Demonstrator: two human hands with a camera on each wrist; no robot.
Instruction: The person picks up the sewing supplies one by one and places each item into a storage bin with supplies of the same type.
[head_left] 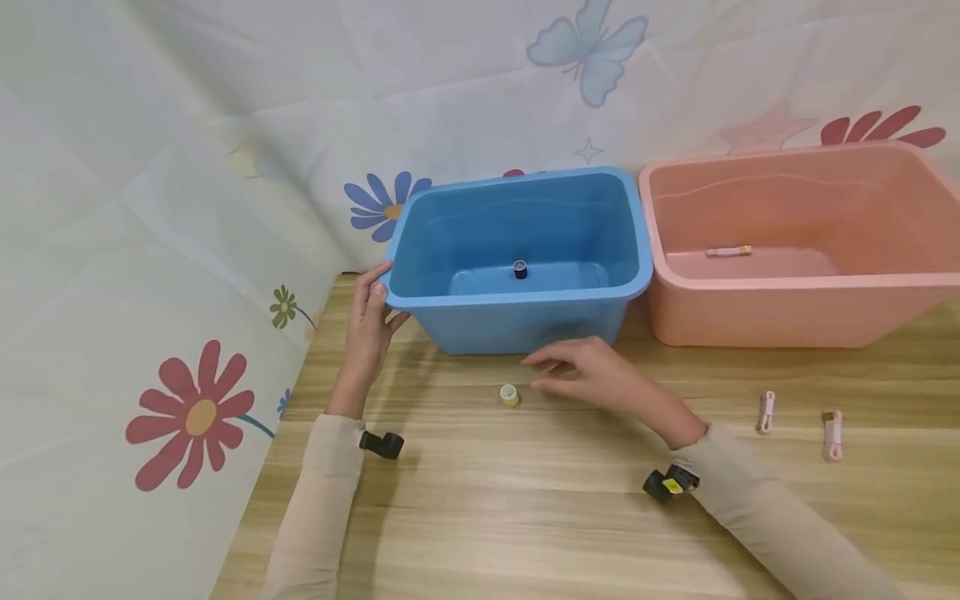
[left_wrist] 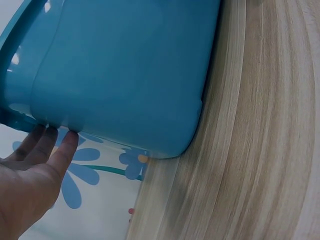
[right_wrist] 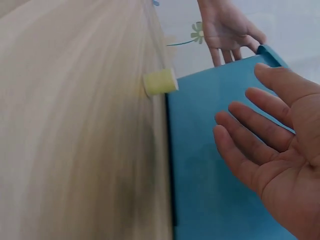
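Observation:
My left hand (head_left: 366, 321) holds the front left corner of a blue plastic bin (head_left: 517, 321) at its rim. In the left wrist view, its fingertips (left_wrist: 70, 137) touch the bin wall just under the rim. My right hand (head_left: 588, 375) hovers in front of the bin with relaxed, parted fingers and nothing in them. Just left of those fingers, a small yellow cylinder with a white end (head_left: 509, 395), like a thread spool, stands on the wooden table (head_left: 525, 517). Inside the bin, on its floor, stands a similar black cylinder (head_left: 521, 269).
A pink bin (head_left: 795, 312) stands right beside the blue one, with a small bundled cable (head_left: 728, 251) on its floor. Two more bundled pale-pink cables (head_left: 766, 412) lie on the table in front of it. A printed cloth (head_left: 247, 125) hangs behind and to the left.

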